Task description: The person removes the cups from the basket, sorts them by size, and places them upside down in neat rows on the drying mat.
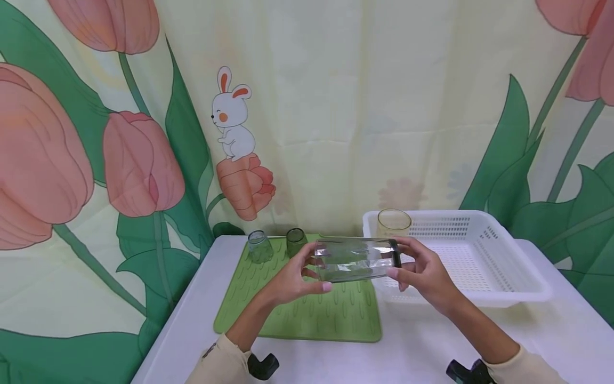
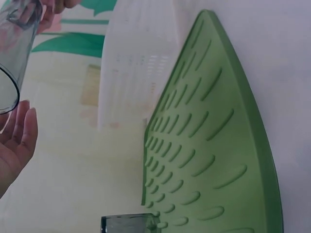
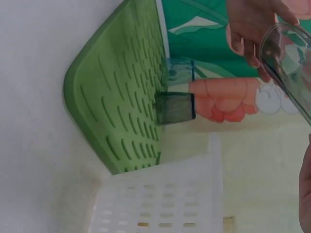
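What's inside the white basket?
An amber glass shows at the back left of the white basket, with bare floor to its right. The right hand and the gray glass it holds cover the amber glass's base and the basket's front left; anything there cannot be told.

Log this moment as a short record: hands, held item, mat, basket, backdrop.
held item: tall clear glass, lying sideways in the air
right hand: grips the glass's base end
left hand: at its mouth end, fingers relaxed; contact unclear
mat: green mat, bearing a bluish small glass and a darker small glass
basket: white basket, amber glass inside
backdrop: curtain with tulips and a rabbit
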Motion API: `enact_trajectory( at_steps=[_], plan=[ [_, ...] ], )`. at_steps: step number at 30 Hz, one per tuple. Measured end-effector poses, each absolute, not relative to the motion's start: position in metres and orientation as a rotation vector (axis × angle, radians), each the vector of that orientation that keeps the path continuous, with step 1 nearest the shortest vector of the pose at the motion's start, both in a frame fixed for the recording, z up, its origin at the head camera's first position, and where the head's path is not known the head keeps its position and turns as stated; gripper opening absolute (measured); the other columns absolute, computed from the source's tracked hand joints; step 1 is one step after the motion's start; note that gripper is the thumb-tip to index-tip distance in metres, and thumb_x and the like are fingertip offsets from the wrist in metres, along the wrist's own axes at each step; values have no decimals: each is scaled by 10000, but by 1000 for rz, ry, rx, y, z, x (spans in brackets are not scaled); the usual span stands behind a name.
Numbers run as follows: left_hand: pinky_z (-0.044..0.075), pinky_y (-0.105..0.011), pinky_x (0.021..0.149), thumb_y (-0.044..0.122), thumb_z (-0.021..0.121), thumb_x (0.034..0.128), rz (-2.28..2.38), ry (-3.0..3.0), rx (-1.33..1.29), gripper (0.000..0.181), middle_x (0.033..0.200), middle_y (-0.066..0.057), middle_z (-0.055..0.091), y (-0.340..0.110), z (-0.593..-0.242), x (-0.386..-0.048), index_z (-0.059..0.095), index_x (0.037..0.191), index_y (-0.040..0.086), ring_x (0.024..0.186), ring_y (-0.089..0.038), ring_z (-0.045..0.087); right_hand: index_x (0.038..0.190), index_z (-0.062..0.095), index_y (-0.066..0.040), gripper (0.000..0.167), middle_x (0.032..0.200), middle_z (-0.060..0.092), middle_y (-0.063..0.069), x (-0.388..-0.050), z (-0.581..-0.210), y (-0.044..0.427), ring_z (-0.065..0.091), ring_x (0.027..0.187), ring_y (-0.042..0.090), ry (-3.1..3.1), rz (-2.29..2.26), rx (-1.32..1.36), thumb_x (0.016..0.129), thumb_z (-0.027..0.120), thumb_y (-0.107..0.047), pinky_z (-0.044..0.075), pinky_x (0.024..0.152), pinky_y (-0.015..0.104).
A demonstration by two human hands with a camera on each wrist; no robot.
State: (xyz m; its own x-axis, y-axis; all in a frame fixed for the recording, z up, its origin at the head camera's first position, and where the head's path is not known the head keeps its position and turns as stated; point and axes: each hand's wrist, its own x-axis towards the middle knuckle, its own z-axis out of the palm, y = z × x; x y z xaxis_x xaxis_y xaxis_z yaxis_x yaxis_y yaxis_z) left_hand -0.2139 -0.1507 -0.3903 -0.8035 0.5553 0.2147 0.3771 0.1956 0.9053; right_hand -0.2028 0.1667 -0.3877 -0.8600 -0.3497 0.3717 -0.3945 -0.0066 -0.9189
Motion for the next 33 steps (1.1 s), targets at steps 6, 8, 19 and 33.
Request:
enact_trajectory(
  at_steps=[6, 8, 19, 33],
  plan=[
    [502, -413, 989, 460, 767, 848, 1667, 2327, 861, 861, 1444, -101, 464, -157, -392, -211, 318, 1515, 154, 1290, -271, 515, 1368, 520, -127, 533, 1111, 608, 21, -204, -382, 159, 675, 693, 149, -2212, 2030, 822, 891, 672, 53, 561, 560, 270],
    [503, -398, 992, 475, 761, 851, 1661, 2340, 854, 870, 1463, -89, 451, -160, -392, -210, 310, 1520, 150, 1310, -265, 510, 1369, 518, -132, 533, 1102, 599, 28, -204, -381, 157, 670, 675, 169, -2232, 2006, 814, 892, 682, 40, 562, 563, 273],
    [492, -380, 1010, 493, 738, 873, 1673, 2361, 850, 889, 1512, -71, 443, -176, -397, -207, 277, 1547, 139, 1345, -267, 501, 1361, 516, -100, 540, 1092, 596, 42, -210, -378, 145, 599, 566, 99, -2273, 1934, 808, 875, 717, 26, 550, 543, 276],
    [464, -482, 1025, 418, 748, 885, 1704, 2424, 706, 830, 1476, -74, 459, -206, -409, -201, 307, 1544, 172, 1312, -311, 502, 1366, 506, -56, 568, 1134, 551, 162, -219, -375, 128, 597, 536, 100, -2361, 1920, 779, 860, 762, -43, 526, 515, 304]
  ],
)
